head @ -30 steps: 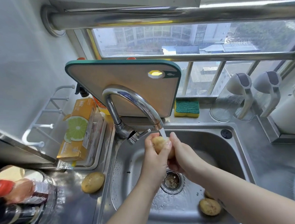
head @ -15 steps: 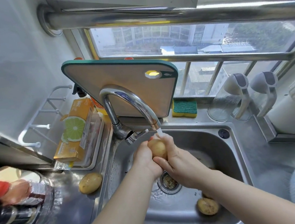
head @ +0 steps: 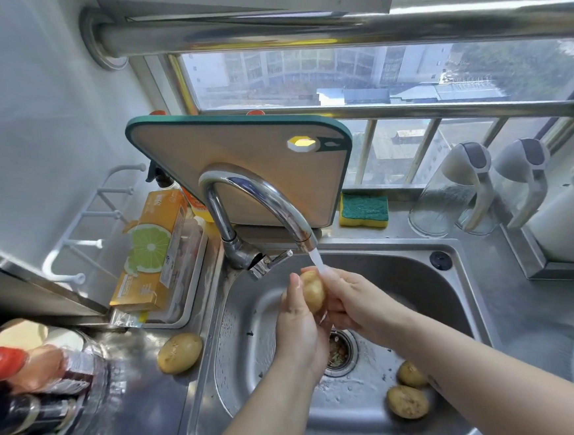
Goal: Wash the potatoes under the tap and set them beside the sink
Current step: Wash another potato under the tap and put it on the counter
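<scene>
Stainless-steel sink (head: 249,323) fills the centre. At its near R corner lies the near potato (head: 407,401), w/ a second potato (head: 411,374) just behind it, partly hidden by the R forearm. Both forearms reach in over the front rim. Above the drain (head: 339,350), the left hand (head: 299,329) and right hand (head: 350,301) meet round the held potato (head: 313,289). L fingers curl round it from the L w/ the thumb up its side, and R fingers clasp it from the R. The water stream (head: 318,259) from the tap (head: 259,192) lands at the potato's top, on the R fingers. A counter potato (head: 179,352) sits on the steel top just beside the sink's L rim. Further back are an orange box (head: 151,252) w/ a lime picture on the L, a green-edged chopping board (head: 239,152) standing behind the tap, a yellow-green sponge (head: 364,209) beside it, and glass jugs (head: 449,197) on the R.
</scene>
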Motion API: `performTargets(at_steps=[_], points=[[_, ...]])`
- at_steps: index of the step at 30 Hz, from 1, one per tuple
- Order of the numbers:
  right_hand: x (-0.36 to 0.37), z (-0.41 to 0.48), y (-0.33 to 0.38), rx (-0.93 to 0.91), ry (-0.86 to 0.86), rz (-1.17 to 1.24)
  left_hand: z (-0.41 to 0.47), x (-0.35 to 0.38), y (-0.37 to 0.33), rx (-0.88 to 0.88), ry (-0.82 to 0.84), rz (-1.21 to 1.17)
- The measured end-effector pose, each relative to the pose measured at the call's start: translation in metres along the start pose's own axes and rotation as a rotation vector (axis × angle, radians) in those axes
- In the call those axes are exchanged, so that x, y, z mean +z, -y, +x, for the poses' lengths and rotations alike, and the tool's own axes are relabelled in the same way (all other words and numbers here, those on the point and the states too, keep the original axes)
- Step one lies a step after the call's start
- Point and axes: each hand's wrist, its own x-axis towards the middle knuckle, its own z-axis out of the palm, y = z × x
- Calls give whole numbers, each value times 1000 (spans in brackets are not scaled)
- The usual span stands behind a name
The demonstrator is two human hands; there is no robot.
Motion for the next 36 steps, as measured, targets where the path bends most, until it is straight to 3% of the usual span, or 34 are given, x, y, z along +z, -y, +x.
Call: performTargets(at_steps=[2,5,8,15,22,28,30,33,36], points=[[-4,-4,3,38,92,110,5,0,-3,-47,15,1],[-9,-9,8,28,126,43,4,1,-4,-90,73,34],[-10,-10,9,-22,54,-121,4,0,-2,-49,64,63],[6,-6,0,-79,-163,-145,2,-2,-1,6,58,96],[20,-5,1,45,-396,3,-4,-1,1,158,34,201],[17,-3,4,261,-374,105,1,-12,2,340,86,449],[17,-3,2,228,-355,47,2,-14,2,384,121,539],[20,-6,0,29,-320,-109,6,-11,1,370,97,531],[18,-9,-5,-172,-269,-305,12,-5,-2,210,-18,405]])
